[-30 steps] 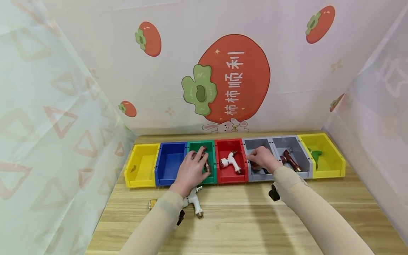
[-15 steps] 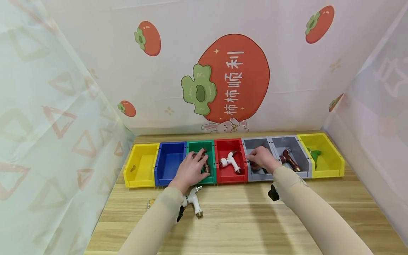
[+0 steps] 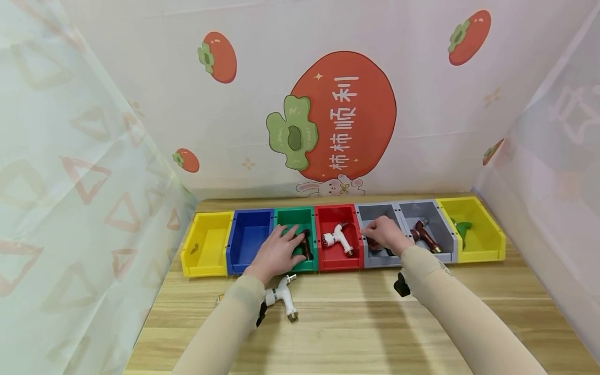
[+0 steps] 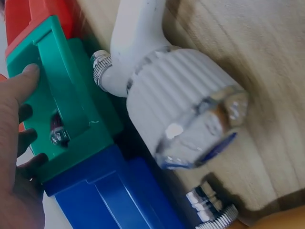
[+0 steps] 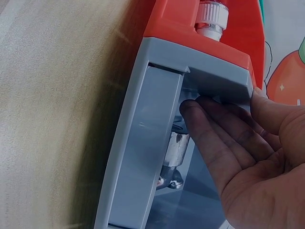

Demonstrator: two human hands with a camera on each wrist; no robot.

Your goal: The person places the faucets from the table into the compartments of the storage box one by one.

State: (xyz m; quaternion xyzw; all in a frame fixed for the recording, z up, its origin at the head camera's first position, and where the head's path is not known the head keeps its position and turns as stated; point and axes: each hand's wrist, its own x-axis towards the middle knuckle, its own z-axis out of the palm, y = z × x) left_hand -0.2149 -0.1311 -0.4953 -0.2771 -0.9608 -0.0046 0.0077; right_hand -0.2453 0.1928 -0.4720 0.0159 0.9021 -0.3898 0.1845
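the person wears long, plain, pale cream sleeves, the left sleeve [image 3: 217, 330] and the right sleeve [image 3: 473, 307] alike, wide at the near end and narrower towards the wrists. beyond the cuffs, the left hand [image 3: 275, 252] and right hand [image 3: 385, 233] are bare. a small black device [image 3: 261, 314] juts from the left sleeve's right edge; a chunkier, rounded black piece [image 3: 402, 285] juts from the right sleeve's left edge. a small grey marking [image 3: 444, 267], too small to read, sits on the right sleeve's far edge.

Head view: at 6 o'clock, wood-grain tabletop [image 3: 337, 333], smooth; green bin [image 4: 64, 81], grey bin [image 5: 143, 143], smooth plastic; white tap [image 3: 284, 297], glossy, ribbed collar [image 4: 176, 90], metal ends [image 3: 292, 316]. 12 o'clock: backdrop [image 3: 300, 26], creased, cloth-like. 4 o'clock: sleeve [image 3: 478, 312], matt cloth.
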